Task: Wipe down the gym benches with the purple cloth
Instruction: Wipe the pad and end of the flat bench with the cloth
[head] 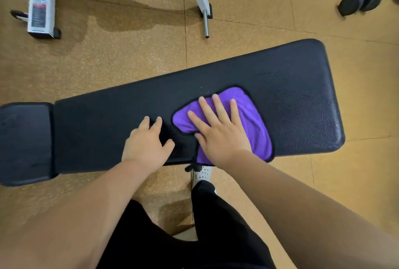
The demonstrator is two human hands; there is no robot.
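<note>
Wiping step in hand: right hand (pixel 222 137), fingers spread flat, presses the purple microfibre cloth (pixel 254 122) onto the middle of the black padded gym bench (pixel 291 96), left hand (pixel 146 141) resting open just beside it; next, probably, a firm sweep along the pad.

right hand (pixel 220 137) flat on purple cloth (pixel 252 122), black bench (pixel 298 87)

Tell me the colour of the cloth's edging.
Black: a thin black trim runs round the purple cloth, seen in the head view.
</note>
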